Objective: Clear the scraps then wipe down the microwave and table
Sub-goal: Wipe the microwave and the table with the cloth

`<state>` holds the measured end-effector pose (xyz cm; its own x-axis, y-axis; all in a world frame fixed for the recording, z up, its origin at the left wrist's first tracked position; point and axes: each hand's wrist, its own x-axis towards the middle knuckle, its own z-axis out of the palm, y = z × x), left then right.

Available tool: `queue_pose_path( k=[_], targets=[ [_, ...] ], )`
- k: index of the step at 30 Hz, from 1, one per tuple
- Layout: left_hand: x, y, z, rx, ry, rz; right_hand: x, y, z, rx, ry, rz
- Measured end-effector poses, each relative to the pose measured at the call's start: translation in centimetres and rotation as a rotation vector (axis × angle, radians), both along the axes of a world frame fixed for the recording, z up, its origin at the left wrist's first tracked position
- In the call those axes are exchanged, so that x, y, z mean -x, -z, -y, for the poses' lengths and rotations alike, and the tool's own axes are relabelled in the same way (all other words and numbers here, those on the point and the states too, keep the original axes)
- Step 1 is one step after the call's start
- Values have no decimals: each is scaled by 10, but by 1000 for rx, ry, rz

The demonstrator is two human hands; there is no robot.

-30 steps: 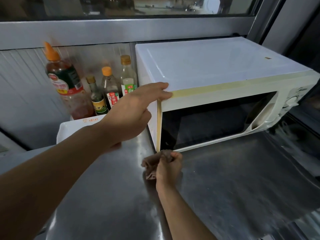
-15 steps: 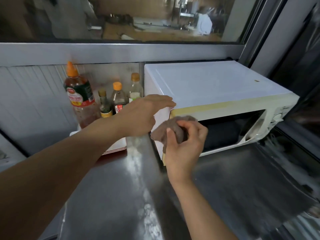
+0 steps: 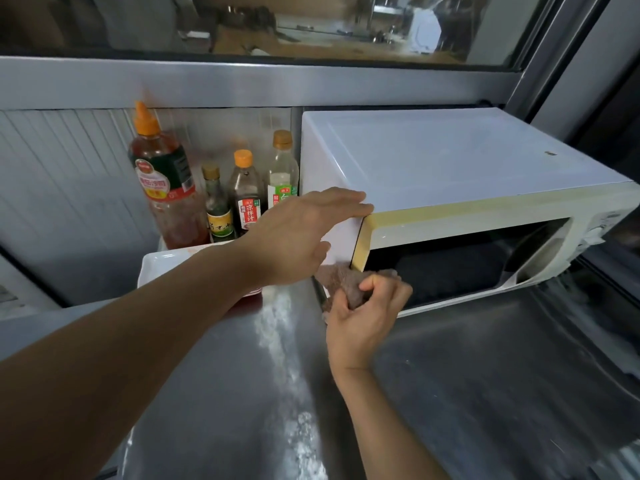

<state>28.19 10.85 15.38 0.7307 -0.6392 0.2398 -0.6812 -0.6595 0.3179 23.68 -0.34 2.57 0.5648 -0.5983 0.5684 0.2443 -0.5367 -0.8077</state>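
A person's two bare arms reached forward over a steel table (image 3: 221,393), seen from a camera worn on the head. Farthest left, beyond the left forearm, a tall sauce bottle (image 3: 162,181) with an orange nozzle stood against the wall, with three smaller bottles (image 3: 247,195) in a row just to its right; the corner of a white tray (image 3: 156,268) showed in front of them, partly hidden by the wrist. The left hand (image 3: 298,233) lay flat with straight fingers, palm against the left side wall of the microwave (image 3: 433,168) and fingertips reaching its top front corner, holding nothing. Below and just right of that hand, the right hand (image 3: 363,317) had its fingers curled round a bunched brownish cloth (image 3: 346,285), pressing it against the lower left edge of the microwave's front, where the yellowed door frame meets the dark door window (image 3: 460,265). The white microwave sat on the table to the right of both hands (its control panel, at the far right, was blurred). Pale streaks of glare ran down the tabletop between the two forearms. Above everything, a metal sill (image 3: 277,81) carried a window.
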Motion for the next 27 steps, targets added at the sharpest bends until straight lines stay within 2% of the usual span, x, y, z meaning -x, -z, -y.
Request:
queue_pose_path(
  k=[12, 22, 27],
  targets=[
    [2, 13, 5, 120, -11, -29, 4, 66, -2, 12, -7, -280],
    [8, 17, 7, 132, -38, -2, 6, 72, 4, 79, -26, -566],
    [12, 14, 10, 81, -80, 8, 12, 68, 15, 221, -77, -645]
  ],
)
